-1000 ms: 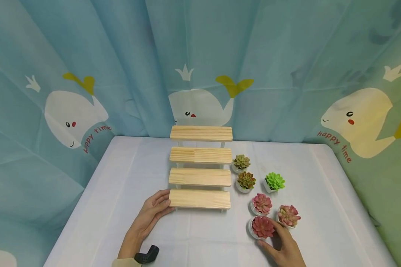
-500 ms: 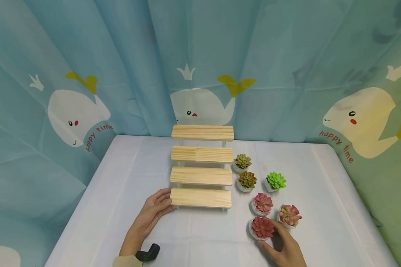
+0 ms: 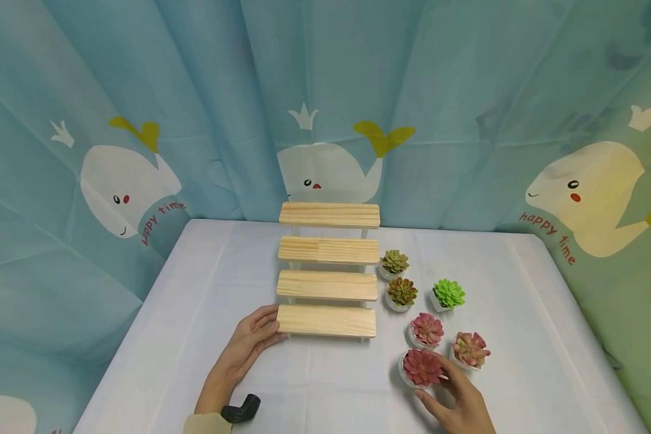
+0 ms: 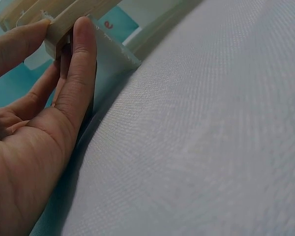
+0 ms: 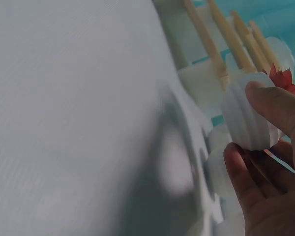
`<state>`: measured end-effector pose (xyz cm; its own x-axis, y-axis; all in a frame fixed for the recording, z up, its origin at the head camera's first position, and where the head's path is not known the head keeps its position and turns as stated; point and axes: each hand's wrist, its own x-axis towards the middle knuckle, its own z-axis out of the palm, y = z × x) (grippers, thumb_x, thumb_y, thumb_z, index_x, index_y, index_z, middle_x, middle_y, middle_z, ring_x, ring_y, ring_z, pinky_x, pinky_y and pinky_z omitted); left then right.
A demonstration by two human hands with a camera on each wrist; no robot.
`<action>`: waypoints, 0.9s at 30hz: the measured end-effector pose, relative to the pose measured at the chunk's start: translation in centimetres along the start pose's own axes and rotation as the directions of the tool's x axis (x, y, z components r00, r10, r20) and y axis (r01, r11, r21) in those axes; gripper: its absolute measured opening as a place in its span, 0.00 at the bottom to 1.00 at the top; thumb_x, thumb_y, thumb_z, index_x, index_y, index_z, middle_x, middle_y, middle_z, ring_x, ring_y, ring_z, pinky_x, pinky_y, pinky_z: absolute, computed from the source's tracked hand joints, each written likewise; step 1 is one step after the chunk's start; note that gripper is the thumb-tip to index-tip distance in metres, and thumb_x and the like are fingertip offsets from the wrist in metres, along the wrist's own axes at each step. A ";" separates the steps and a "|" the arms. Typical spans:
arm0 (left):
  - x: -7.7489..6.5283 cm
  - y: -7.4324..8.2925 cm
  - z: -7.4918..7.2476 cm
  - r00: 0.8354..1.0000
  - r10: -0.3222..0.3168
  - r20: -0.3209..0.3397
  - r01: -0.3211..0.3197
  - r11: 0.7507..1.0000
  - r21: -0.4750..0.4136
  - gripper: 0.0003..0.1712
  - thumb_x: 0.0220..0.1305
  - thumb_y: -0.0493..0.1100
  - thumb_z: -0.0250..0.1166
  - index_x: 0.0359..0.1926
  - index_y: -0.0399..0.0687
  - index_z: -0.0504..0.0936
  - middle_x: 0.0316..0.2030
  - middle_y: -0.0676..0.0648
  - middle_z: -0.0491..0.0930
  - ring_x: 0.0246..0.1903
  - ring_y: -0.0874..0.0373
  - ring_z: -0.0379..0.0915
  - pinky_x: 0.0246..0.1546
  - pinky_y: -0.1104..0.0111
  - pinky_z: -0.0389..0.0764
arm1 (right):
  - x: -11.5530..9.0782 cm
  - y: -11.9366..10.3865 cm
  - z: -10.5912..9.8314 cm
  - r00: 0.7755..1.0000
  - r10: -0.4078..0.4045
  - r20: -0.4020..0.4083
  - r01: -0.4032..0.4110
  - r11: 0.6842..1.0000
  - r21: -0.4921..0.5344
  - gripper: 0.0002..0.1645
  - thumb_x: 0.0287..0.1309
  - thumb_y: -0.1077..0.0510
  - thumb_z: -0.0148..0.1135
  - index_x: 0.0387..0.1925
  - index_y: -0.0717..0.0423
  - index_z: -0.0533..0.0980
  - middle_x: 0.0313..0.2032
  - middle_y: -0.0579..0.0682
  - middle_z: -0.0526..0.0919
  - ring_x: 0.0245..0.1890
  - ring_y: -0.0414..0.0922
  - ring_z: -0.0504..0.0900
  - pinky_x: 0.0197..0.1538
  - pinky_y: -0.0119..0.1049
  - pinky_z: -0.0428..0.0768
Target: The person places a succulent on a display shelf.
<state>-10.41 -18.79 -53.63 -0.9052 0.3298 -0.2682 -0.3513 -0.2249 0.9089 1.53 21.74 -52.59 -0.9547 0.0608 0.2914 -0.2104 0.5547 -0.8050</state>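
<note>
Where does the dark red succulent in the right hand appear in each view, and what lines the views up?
Head: the dark red succulent is low, right of centre, in the right hand.
Left wrist: not in it.
Right wrist: right of centre, about mid-height, mostly its white pot.
Shared landmark: the wooden stand, central in head, top left in left wrist, top right in right wrist.

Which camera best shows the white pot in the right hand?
Right wrist: the white pot shows its ribbed side close up. The head view shows mainly its rim around the red succulent; the left wrist view lacks it.
</note>
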 end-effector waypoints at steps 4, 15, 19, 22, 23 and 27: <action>0.0 0.0 0.0 1.000 0.004 0.002 -0.004 1.000 0.002 0.38 0.75 0.35 0.61 0.76 0.26 0.53 0.67 0.39 0.70 0.60 0.59 0.79 0.62 0.68 0.85 | 0.4 -0.8 0.0 1.000 0.002 0.021 -0.004 0.997 0.079 0.46 0.39 0.72 0.83 0.65 0.61 0.76 0.57 0.23 0.76 0.54 0.19 0.77 0.48 0.16 0.84; 0.0 -0.1 0.0 1.000 0.009 0.000 -0.009 1.000 0.001 0.38 0.75 0.35 0.61 0.77 0.26 0.54 0.67 0.41 0.71 0.60 0.60 0.79 0.62 0.68 0.85 | 2.2 -2.6 0.4 0.996 0.023 0.085 -0.034 0.991 0.133 0.45 0.46 0.70 0.81 0.67 0.59 0.74 0.60 0.33 0.79 0.55 0.22 0.79 0.52 0.20 0.85; 0.1 -0.1 -0.1 1.000 0.013 -0.001 -0.013 1.000 0.001 0.37 0.76 0.34 0.61 0.77 0.27 0.54 0.66 0.43 0.72 0.60 0.60 0.79 0.62 0.68 0.85 | 2.9 -3.0 0.6 0.993 0.060 0.106 -0.075 0.987 0.143 0.43 0.49 0.68 0.81 0.67 0.58 0.73 0.59 0.39 0.79 0.56 0.23 0.78 0.54 0.19 0.84; 0.1 -0.1 -0.1 1.000 0.015 0.002 -0.015 1.000 -0.002 0.37 0.76 0.34 0.60 0.77 0.27 0.54 0.64 0.45 0.73 0.59 0.60 0.79 0.62 0.68 0.85 | 3.3 -3.2 0.8 0.991 0.060 0.119 -0.080 0.982 0.169 0.43 0.49 0.68 0.80 0.67 0.57 0.72 0.59 0.44 0.79 0.57 0.24 0.77 0.55 0.20 0.84; 0.0 -0.1 -0.1 1.000 0.015 0.004 -0.015 1.000 -0.002 0.37 0.76 0.34 0.60 0.77 0.27 0.54 0.64 0.45 0.73 0.59 0.60 0.79 0.62 0.68 0.85 | 3.4 -3.2 0.9 0.992 0.050 0.119 -0.071 0.981 0.180 0.43 0.49 0.69 0.80 0.67 0.57 0.72 0.59 0.46 0.79 0.58 0.24 0.77 0.55 0.20 0.85; -0.1 -0.1 0.0 1.000 0.017 0.013 -0.017 1.000 -0.011 0.38 0.75 0.34 0.60 0.77 0.26 0.53 0.61 0.46 0.74 0.58 0.60 0.79 0.62 0.68 0.85 | 3.9 -3.3 1.3 0.994 0.006 0.107 -0.029 0.975 0.221 0.43 0.48 0.70 0.80 0.66 0.56 0.72 0.58 0.47 0.79 0.56 0.26 0.78 0.54 0.20 0.84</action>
<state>-10.29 -18.82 -53.71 -0.9078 0.3376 -0.2488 -0.3386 -0.2402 0.9098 -1.80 19.10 -49.44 -0.9729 -0.0252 0.2300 -0.2237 0.3559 -0.9074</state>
